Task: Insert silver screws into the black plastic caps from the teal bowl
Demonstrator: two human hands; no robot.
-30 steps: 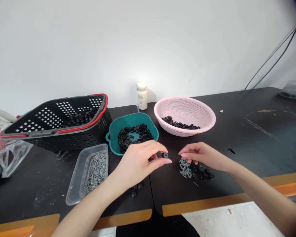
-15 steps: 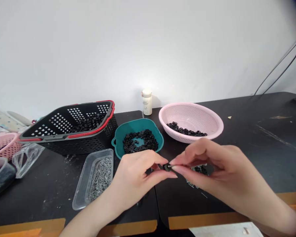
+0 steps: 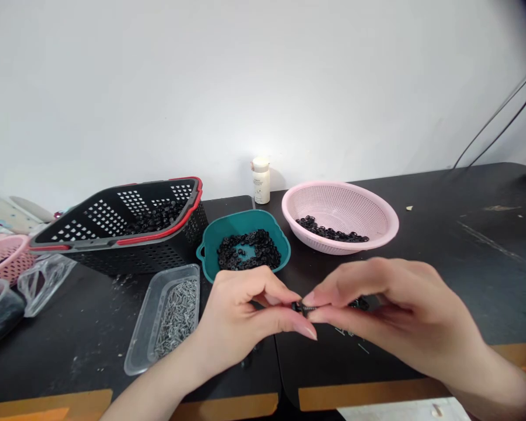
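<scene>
My left hand [image 3: 241,321] pinches a small black rubber washer [image 3: 298,306] between thumb and fingertips. My right hand [image 3: 390,310] holds a dark screw [image 3: 310,308] at the washer, and the two hands nearly touch. The screw seems to pass into the washer's hole, though the fingers partly hide it. Under my right hand lies a loose pile of black washers [image 3: 360,304] and grey screws [image 3: 346,332], mostly hidden. Several black washers [image 3: 249,356] lie partly hidden beneath my left wrist.
A teal bowl [image 3: 206,251] holds black washers, and a pink colander [image 3: 368,204] holds more. A clear tray [image 3: 175,318] holds screws. A tilted black-and-red basket [image 3: 114,210] stands at left, with a white bottle [image 3: 261,181] behind.
My hands have come closer together, and the screw held by my right hand now meets the washer in my left hand. The camera view has shifted very little.
</scene>
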